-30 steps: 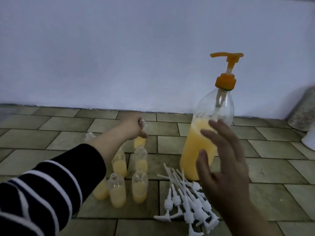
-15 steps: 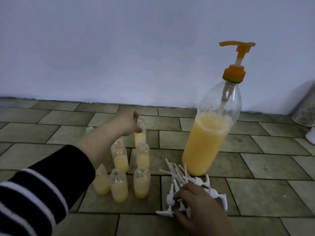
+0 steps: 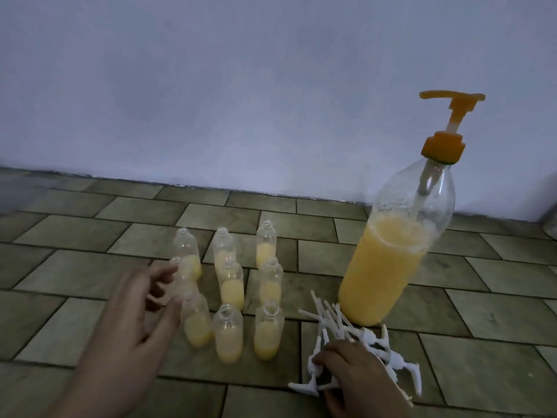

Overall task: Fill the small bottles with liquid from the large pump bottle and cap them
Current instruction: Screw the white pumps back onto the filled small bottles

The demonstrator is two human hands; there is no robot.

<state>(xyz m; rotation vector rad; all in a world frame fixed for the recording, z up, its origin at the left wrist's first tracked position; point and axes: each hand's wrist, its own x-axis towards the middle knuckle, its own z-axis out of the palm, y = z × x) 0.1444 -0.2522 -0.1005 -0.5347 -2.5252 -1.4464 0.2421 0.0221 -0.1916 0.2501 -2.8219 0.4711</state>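
Several small clear bottles, uncapped and part-filled with yellow liquid, stand in rows on the tiled floor. The large pump bottle with an orange pump head stands to their right, about half full. A pile of white pump caps lies in front of it. My left hand hovers with spread fingers at the left side of the small bottles, holding nothing. My right hand rests on the pile with fingers curled over the caps; whether it grips one is hidden.
A pale wall rises close behind the bottles. Grey-green floor tiles stretch left and right. A dim object shows at the far right edge.
My left hand has let go of the back-row small bottle and drawn back to the left front of the group. My right hand stays on the cap pile.
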